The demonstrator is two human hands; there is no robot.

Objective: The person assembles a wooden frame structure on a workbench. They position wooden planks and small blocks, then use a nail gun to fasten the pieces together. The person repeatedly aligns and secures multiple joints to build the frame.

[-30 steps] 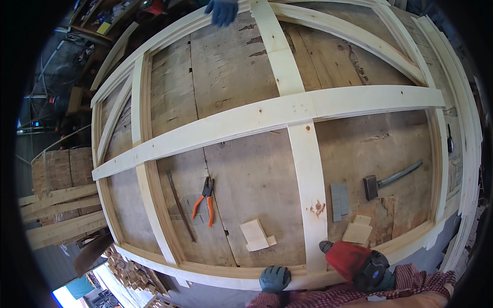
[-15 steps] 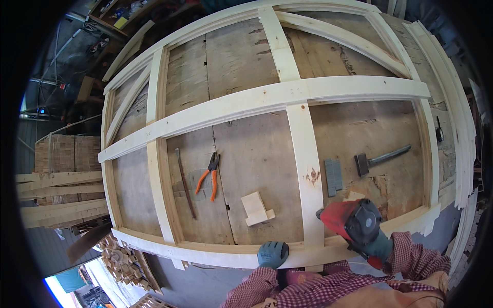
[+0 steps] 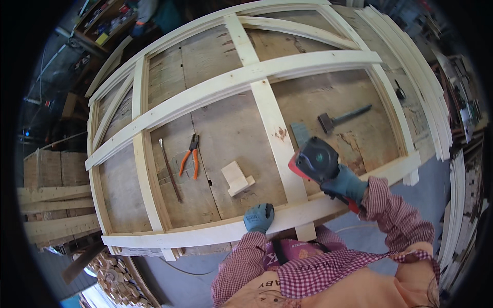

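Note:
My right hand [image 3: 345, 185], in a blue-grey glove, is closed round the handle of a red and black nail gun [image 3: 318, 160]. The gun is over the right edge of a pale upright slat [image 3: 280, 136] of a large wooden frame, hiding part of it; whether its nose touches wood cannot be seen. My left hand [image 3: 258, 218], gloved alike, grips the frame's front rail [image 3: 205, 232] left of that slat. Grey strips of fasteners [image 3: 299, 133] lie just beyond the gun, with a hammer [image 3: 326, 123] to their right.
Inside the frame lie orange-handled pliers [image 3: 189, 158], a thin metal bar [image 3: 169, 172] and small wood blocks [image 3: 237, 178]. Long boards [image 3: 411, 77] are stacked along the right side. Timber [image 3: 56, 194] is piled at left. Part of another person [image 3: 147, 11] shows beyond the far edge.
The nail gun has risen and moved away from the front rail toward the slat, turning as it went. My left hand stays on the rail. The whole view has shifted and tilted.

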